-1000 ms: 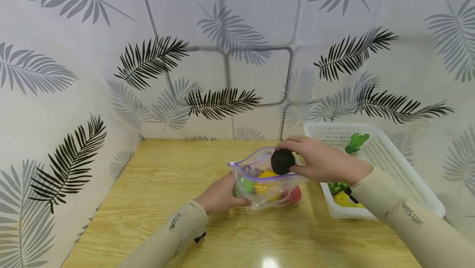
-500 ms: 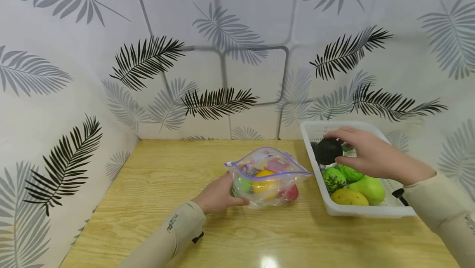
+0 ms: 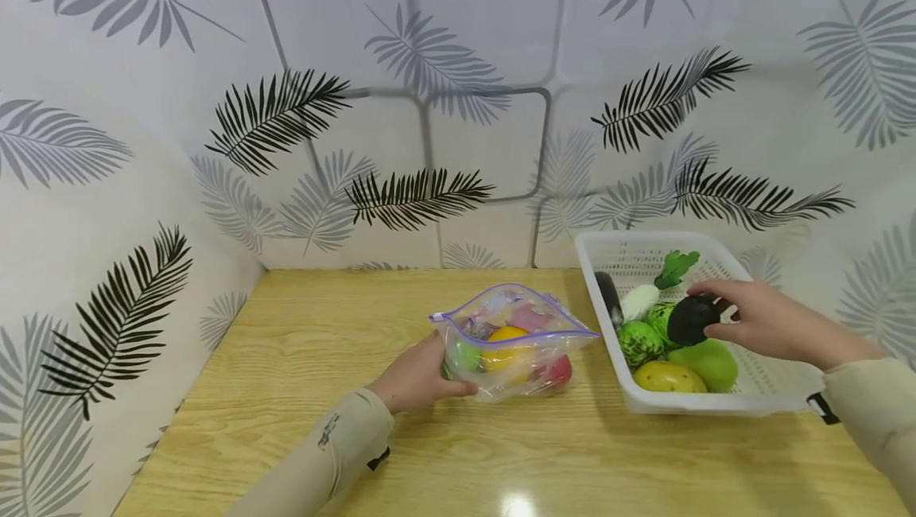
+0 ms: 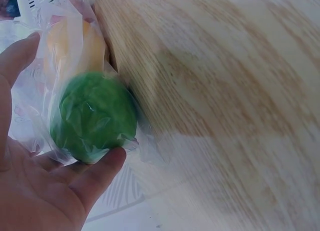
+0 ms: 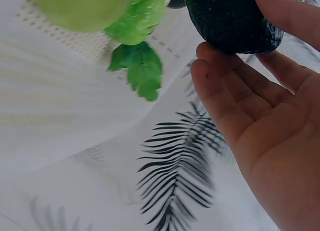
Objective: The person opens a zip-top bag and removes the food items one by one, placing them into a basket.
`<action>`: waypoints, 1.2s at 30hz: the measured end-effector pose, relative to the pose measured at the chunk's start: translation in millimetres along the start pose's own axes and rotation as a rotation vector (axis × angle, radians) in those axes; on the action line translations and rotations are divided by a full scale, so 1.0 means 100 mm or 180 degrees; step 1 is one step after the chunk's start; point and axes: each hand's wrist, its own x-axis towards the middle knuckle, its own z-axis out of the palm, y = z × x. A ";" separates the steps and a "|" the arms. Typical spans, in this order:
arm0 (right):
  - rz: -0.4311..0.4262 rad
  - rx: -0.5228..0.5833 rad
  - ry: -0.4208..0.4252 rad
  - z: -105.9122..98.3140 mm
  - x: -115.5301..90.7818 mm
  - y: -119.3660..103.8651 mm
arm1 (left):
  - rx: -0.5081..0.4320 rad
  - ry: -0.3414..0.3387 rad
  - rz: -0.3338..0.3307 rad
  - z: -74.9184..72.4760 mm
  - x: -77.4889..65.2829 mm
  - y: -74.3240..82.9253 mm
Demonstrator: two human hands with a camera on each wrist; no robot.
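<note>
Behind the fingers of both hands stands a pale backdrop [image 3: 458, 32] printed with grey and black leaves. Under the fingers spreads a light-brown wooden table [image 3: 322, 302]. Below the right fingers is a white plastic basket [image 3: 716, 403] with small holes in its walls. Just at the right of the left fingers, on the table, is a clear plastic bag [image 3: 515, 388] with a purple rim, its mouth standing wide. The left hand [image 3: 415, 378] grips the end of this bag, thumb in front and other fingers behind. The right hand [image 3: 776, 324] is above the basket, its thumb and fingers bent toward each other.

Nearer to the person than the right thumb lie a yellow oval fruit [image 3: 669, 378] and a smooth light-green fruit [image 3: 707, 366]. Pinched between the right thumb and fingertips is a nearly black round fruit [image 3: 692, 320]; whether it touches the pieces below, one cannot tell. Inside the bag, a green round piece [image 3: 465, 355] is nearest to the left fingers, then a yellow-orange one, then a red one. Beyond the right fingertips lies a dark-green leafy piece [image 3: 676, 269].
</note>
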 end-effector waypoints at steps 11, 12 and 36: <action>0.0118 0.0031 -0.0289 0.18 -0.09 0.34 | -0.0017 -0.0006 0.0014 0.00 0.01 -0.01; 0.0136 0.0006 -0.0310 0.19 -0.09 0.35 | -0.0022 -0.0003 0.0023 0.00 0.01 0.00; -0.0440 -0.0237 0.0075 0.16 0.24 -0.63 | -0.0060 0.0014 0.0087 0.01 0.01 0.00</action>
